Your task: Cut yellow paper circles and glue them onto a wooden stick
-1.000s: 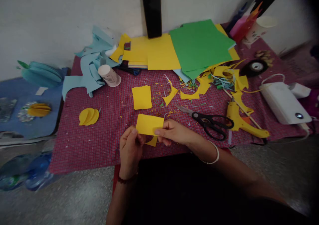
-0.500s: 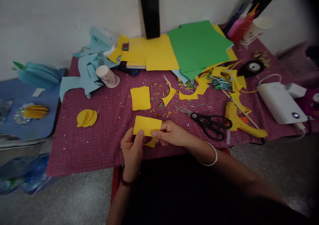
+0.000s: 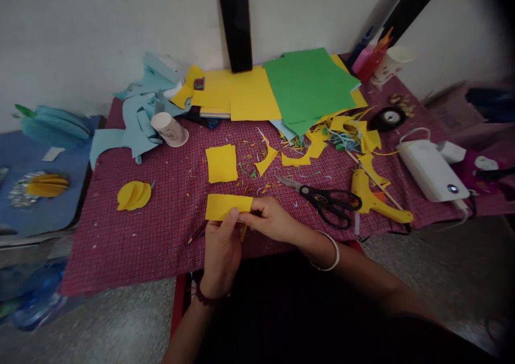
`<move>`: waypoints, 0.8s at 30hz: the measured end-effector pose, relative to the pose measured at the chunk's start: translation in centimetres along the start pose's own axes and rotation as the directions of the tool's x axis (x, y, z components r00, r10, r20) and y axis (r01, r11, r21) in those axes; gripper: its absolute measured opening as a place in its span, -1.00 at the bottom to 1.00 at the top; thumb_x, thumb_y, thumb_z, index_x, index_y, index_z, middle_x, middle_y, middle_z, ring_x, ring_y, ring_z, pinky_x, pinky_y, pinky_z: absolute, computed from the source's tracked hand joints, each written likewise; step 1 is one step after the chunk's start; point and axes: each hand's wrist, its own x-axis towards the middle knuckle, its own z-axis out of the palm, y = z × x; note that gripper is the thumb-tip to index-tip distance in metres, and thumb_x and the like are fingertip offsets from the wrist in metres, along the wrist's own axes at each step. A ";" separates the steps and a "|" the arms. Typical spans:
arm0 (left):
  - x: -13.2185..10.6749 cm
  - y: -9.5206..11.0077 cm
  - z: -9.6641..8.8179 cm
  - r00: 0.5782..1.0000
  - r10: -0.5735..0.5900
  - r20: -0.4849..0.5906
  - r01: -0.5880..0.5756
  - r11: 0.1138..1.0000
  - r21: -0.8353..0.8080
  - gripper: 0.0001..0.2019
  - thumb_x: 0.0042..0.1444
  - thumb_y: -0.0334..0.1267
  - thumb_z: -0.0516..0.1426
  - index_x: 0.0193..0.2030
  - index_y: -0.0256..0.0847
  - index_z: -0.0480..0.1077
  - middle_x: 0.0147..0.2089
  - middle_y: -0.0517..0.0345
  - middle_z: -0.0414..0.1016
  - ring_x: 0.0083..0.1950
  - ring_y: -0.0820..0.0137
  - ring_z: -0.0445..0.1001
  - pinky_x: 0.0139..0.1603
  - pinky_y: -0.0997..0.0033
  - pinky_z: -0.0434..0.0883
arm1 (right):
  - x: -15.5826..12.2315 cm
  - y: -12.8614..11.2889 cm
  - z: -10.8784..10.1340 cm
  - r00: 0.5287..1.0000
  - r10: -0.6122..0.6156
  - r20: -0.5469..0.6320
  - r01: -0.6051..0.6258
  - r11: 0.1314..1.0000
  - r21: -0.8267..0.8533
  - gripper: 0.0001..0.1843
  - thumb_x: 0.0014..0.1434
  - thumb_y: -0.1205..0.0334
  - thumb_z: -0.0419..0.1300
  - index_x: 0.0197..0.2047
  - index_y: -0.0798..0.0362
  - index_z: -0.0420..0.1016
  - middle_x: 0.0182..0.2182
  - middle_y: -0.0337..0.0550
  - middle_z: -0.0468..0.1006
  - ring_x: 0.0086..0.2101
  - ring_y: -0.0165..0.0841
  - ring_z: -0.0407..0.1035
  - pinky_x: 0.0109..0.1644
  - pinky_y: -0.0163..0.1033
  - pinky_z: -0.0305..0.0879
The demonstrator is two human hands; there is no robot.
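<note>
Both hands pinch a small yellow paper rectangle [image 3: 223, 206] just above the near edge of the table. My left hand [image 3: 222, 251] grips its lower edge with thumb on top. My right hand [image 3: 270, 220], a white bangle on the wrist, is closed on its right end. A thin red-brown pencil [image 3: 197, 232] lies on the cloth just left of my left hand. Another yellow square [image 3: 221, 163] lies flat a little beyond, and a stack of yellow rounded cut-outs [image 3: 134, 195] lies to the left.
Black scissors [image 3: 325, 201] and a yellow glue gun [image 3: 374, 199] lie right of my hands on the red checked cloth [image 3: 161, 235]. Green sheets [image 3: 308, 85], yellow sheets [image 3: 249, 93], blue scraps [image 3: 137, 119], a tipped paper cup [image 3: 169, 129], tape roll [image 3: 388, 118] and a white box [image 3: 430, 169] lie farther back.
My left thumb has slid along the yellow piece toward the right hand, and the piece now looks narrower. The view has tilted, so everything sits lower and more to the left.
</note>
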 end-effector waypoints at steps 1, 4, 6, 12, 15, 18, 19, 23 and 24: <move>0.0 0.2 0.3 1.000 -0.013 0.001 0.013 1.000 -0.010 -0.79 -0.16 -0.34 0.36 -0.32 -0.19 0.51 -0.34 0.22 0.56 -0.31 0.49 0.50 -0.27 0.53 0.42 | -0.2 -0.3 -0.4 1.000 -0.021 -0.002 0.021 0.998 -0.055 -0.79 0.18 0.21 0.15 -0.44 0.13 0.45 -0.55 -0.28 0.41 -0.53 -0.49 0.27 -0.46 -0.41 0.15; 0.2 1.4 1.1 1.000 -0.011 0.016 0.011 1.000 -0.023 -0.75 -0.13 -0.38 0.34 -0.25 -0.15 0.52 -0.30 0.23 0.59 -0.35 0.52 0.50 -0.39 0.58 0.39 | -1.9 -1.6 -3.1 0.997 -0.067 -0.035 0.057 0.973 -0.222 -0.82 0.25 0.22 0.09 -0.32 0.09 0.45 -0.46 -0.25 0.48 -0.45 -0.45 0.35 -0.37 -0.37 0.22; 0.4 2.3 1.6 1.000 0.014 0.025 -0.013 0.999 -0.038 -0.74 -0.10 -0.39 0.32 -0.20 -0.13 0.52 -0.22 0.21 0.61 -0.31 0.51 0.52 -0.40 0.58 0.38 | -4.0 -2.1 -5.8 0.983 -0.072 -0.170 0.000 0.921 -0.390 -0.84 0.27 0.24 0.06 -0.25 0.07 0.45 -0.38 -0.20 0.52 -0.37 -0.41 0.39 -0.27 -0.32 0.28; 1.2 3.7 2.6 0.995 0.062 0.075 -0.058 0.996 -0.064 -0.72 -0.10 -0.40 0.32 -0.19 -0.11 0.52 -0.19 0.18 0.62 -0.17 0.41 0.55 -0.15 0.45 0.45 | -9.9 -0.3 -11.6 0.966 -0.035 -0.257 -0.202 0.522 -0.828 -0.79 0.19 0.31 0.10 -0.11 0.11 0.44 -0.19 0.02 0.46 -0.16 -0.17 0.38 -0.03 -0.04 0.31; 1.4 3.8 3.0 0.992 0.080 0.098 -0.074 0.995 -0.070 -0.77 -0.09 -0.38 0.32 -0.22 -0.12 0.53 -0.21 0.18 0.63 -0.21 0.43 0.56 -0.18 0.47 0.46 | -10.9 0.7 -11.8 0.972 -0.012 -0.236 -0.210 0.418 -0.884 -0.71 0.12 0.35 0.11 -0.06 0.14 0.43 -0.14 0.07 0.42 -0.14 -0.14 0.38 -0.01 -0.01 0.34; 1.5 3.9 3.2 0.990 0.092 0.111 -0.084 0.994 -0.071 -0.77 -0.11 -0.38 0.33 -0.25 -0.13 0.53 -0.21 0.17 0.63 -0.25 0.44 0.55 -0.26 0.51 0.45 | -11.1 1.0 -11.6 0.969 0.041 -0.245 -0.244 0.357 -0.902 -0.62 0.11 0.37 0.10 0.02 0.16 0.41 -0.14 0.10 0.44 -0.17 -0.13 0.41 -0.05 -0.03 0.37; 1.4 3.9 3.3 0.989 0.093 0.113 -0.085 0.994 -0.071 -0.76 -0.13 -0.38 0.34 -0.25 -0.13 0.54 -0.21 0.17 0.63 -0.25 0.44 0.55 -0.26 0.51 0.45 | -11.0 1.0 -11.7 0.967 0.065 -0.245 -0.252 0.347 -0.903 -0.58 0.12 0.37 0.09 0.07 0.15 0.39 -0.13 0.10 0.46 -0.18 -0.13 0.43 -0.07 -0.04 0.38; 1.3 3.9 3.2 0.989 0.071 0.127 -0.057 0.992 -0.114 -0.78 -0.13 -0.35 0.34 -0.28 -0.13 0.53 -0.23 0.19 0.62 -0.24 0.42 0.55 -0.21 0.46 0.45 | -10.3 -0.6 -12.2 0.960 0.111 -0.257 -0.279 0.466 -0.839 -0.49 0.14 0.33 0.09 0.19 0.04 0.32 -0.14 0.00 0.55 -0.22 -0.18 0.49 -0.13 -0.10 0.40; 1.2 3.9 3.2 0.991 0.057 0.122 -0.040 0.990 -0.134 -0.80 -0.11 -0.35 0.34 -0.28 -0.13 0.53 -0.23 0.19 0.62 -0.23 0.42 0.55 -0.20 0.45 0.45 | -10.1 -1.2 -12.2 0.958 0.107 -0.267 -0.280 0.562 -0.779 -0.47 0.15 0.30 0.10 0.21 0.01 0.30 -0.13 -0.02 0.56 -0.21 -0.20 0.49 -0.13 -0.12 0.40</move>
